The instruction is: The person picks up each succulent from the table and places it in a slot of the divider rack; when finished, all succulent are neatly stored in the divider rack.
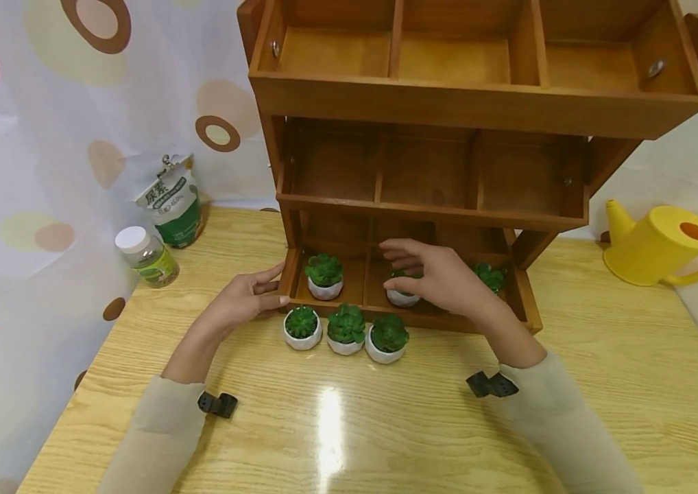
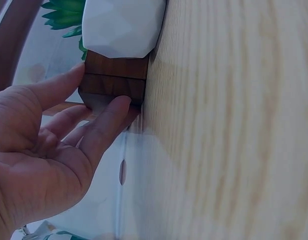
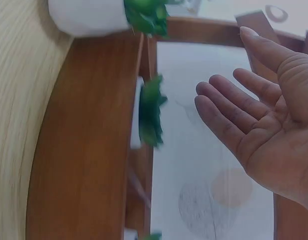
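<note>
A brown wooden three-tier shelf (image 1: 478, 110) stands on the table. At the front left corner of its lowest tier, my left hand (image 1: 243, 300) holds the wood between thumb and fingers. My right hand (image 1: 441, 274) hovers over the lowest tier with fingers loosely bent and nothing in them. Beneath it, partly covered, sits a potted succulent (image 1: 403, 299) in the middle compartment. Another succulent (image 1: 324, 274) in a white pot occupies the left compartment, and a third plant (image 1: 489, 276) is on the right, its pot mostly hidden by my arm.
Three white-potted succulents (image 1: 346, 329) line up on the table before the shelf. At the left stand a white-lidded jar (image 1: 148, 257) and a clipped green-and-white pouch (image 1: 174, 206). A yellow watering can (image 1: 657, 243) is at the right. The two upper tiers overhang the lowest one.
</note>
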Available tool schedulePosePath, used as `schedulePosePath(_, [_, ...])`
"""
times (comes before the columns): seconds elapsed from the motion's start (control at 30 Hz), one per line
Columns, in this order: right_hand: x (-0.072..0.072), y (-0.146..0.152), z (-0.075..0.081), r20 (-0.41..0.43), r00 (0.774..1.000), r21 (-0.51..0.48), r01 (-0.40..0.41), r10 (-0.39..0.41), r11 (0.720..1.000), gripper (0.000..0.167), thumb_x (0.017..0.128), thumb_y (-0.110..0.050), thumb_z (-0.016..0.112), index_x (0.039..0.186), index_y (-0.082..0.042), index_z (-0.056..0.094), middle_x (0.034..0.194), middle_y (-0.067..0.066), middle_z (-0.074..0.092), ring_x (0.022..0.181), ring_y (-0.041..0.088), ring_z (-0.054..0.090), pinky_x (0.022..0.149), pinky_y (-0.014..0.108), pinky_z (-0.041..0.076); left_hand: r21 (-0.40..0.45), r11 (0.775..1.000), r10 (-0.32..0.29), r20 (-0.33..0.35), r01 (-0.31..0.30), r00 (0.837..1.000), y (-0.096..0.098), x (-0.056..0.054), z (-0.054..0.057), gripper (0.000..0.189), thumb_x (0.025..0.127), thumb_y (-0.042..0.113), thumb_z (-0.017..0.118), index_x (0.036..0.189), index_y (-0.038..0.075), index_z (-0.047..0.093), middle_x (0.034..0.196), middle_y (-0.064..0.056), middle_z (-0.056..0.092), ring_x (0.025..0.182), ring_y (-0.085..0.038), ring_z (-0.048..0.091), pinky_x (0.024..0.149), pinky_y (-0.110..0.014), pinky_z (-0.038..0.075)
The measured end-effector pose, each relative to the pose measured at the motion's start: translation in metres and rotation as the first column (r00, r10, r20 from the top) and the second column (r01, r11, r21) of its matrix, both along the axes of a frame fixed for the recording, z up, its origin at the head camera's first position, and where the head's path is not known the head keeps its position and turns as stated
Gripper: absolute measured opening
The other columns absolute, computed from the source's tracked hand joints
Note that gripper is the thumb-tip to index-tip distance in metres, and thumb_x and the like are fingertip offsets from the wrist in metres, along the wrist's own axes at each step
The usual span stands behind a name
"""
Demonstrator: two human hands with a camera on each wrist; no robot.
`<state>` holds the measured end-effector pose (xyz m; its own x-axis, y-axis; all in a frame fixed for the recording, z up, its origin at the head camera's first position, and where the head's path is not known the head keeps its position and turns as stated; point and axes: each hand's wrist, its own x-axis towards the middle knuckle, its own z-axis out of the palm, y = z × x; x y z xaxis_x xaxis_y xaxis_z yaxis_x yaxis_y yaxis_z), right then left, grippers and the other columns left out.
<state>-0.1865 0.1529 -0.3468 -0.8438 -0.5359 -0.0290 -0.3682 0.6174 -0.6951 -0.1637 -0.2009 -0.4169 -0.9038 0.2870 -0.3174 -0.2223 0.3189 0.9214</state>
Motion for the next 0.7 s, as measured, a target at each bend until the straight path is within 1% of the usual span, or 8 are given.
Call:
schedulePosePath(0.1, [0.006,0.022,-0.002,-0.01,0.999,-0.025,0.036,-0.037,0.999,0.058,0.097,-0.034,0.07,0.149,-0.022,0.05,0.145,0.008,0.06,0.126,0.027,0.062,0.105,0.049,0.053,0.019,1.0,-0.015,-0.001,0.015,1.0,0.0,0.0,-0.001,0.072,0.1,0.012,0.064,0.161,0.015,0.027,0.156,-0.025,0.042,0.132,-0.036,0.057,0.106,-0.044,0.053])
schedulePosePath(0.23, [0.017,0.051,-0.007,-0.043,0.994,-0.025,0.103,-0.104,0.994,0.053,0.1,-0.042,0.063,0.148,-0.021,0.052,0.146,0.007,0.059,0.126,0.028,0.063,0.1,0.049,0.056,-0.004,0.999,-0.032,-0.009,0.032,0.999,-0.003,0.002,-0.002,0.073,0.1,0.015,0.065,0.162,0.018,0.027,0.157,-0.024,0.042,0.134,-0.035,0.056,0.107,-0.043,0.052])
schedulePosePath(0.37, [0.028,0.086,-0.009,-0.034,0.982,-0.015,0.185,-0.185,0.983,0.051,0.103,-0.044,0.056,0.148,-0.019,0.052,0.147,0.007,0.058,0.125,0.028,0.063,0.093,0.028,0.057,-0.023,0.998,-0.058,-0.02,0.058,0.998,-0.006,0.005,-0.001,0.075,0.1,0.02,0.066,0.162,0.019,0.025,0.157,-0.024,0.041,0.136,-0.036,0.054,0.107,-0.044,0.052])
schedulePosePath(0.43, [0.033,0.105,-0.009,-0.019,0.972,-0.012,0.234,-0.234,0.972,0.05,0.105,-0.043,0.054,0.148,-0.019,0.052,0.148,0.008,0.057,0.127,0.029,0.061,0.09,0.015,0.052,-0.028,0.998,-0.063,-0.021,0.063,0.998,-0.006,0.006,0.002,0.076,0.1,0.023,0.067,0.162,0.02,0.025,0.158,-0.024,0.041,0.137,-0.036,0.053,0.106,-0.044,0.053])
schedulePosePath(0.5, [0.036,0.124,-0.01,-0.021,0.956,0.005,0.294,-0.294,0.956,0.051,0.105,-0.043,0.052,0.149,-0.017,0.052,0.148,0.01,0.056,0.127,0.032,0.059,0.088,0.013,0.05,-0.027,0.998,-0.062,-0.018,0.061,0.998,-0.005,0.007,0.003,0.077,0.099,0.023,0.067,0.163,0.02,0.024,0.158,-0.025,0.04,0.137,-0.036,0.054,0.105,-0.043,0.054])
schedulePosePath(0.6, [0.039,0.147,-0.016,-0.061,0.918,0.03,0.394,-0.392,0.919,0.054,0.106,-0.047,0.048,0.149,-0.015,0.052,0.145,0.015,0.058,0.126,0.038,0.058,0.096,0.035,0.055,-0.042,0.998,-0.052,-0.014,0.052,0.999,-0.004,0.008,0.006,0.078,0.099,0.024,0.067,0.163,0.02,0.023,0.158,-0.025,0.039,0.136,-0.036,0.054,0.105,-0.042,0.054])
schedulePosePath(0.67, [0.039,0.159,-0.023,-0.084,0.887,0.043,0.459,-0.455,0.887,0.058,0.106,-0.05,0.046,0.15,-0.012,0.05,0.143,0.02,0.058,0.126,0.043,0.056,0.096,0.054,0.053,-0.052,0.997,-0.051,-0.017,0.05,0.999,-0.002,0.007,0.006,0.079,0.099,0.025,0.068,0.163,0.02,0.022,0.158,-0.026,0.04,0.135,-0.036,0.055,0.104,-0.042,0.054])
schedulePosePath(0.7, [0.039,0.164,-0.026,-0.092,0.869,0.044,0.492,-0.487,0.87,0.06,0.106,-0.051,0.045,0.149,-0.011,0.05,0.141,0.021,0.059,0.126,0.045,0.056,0.095,0.055,0.053,-0.058,0.997,-0.052,-0.017,0.051,0.998,-0.001,0.006,0.006,0.08,0.099,0.026,0.068,0.163,0.02,0.022,0.158,-0.026,0.04,0.135,-0.036,0.055,0.105,-0.042,0.054])
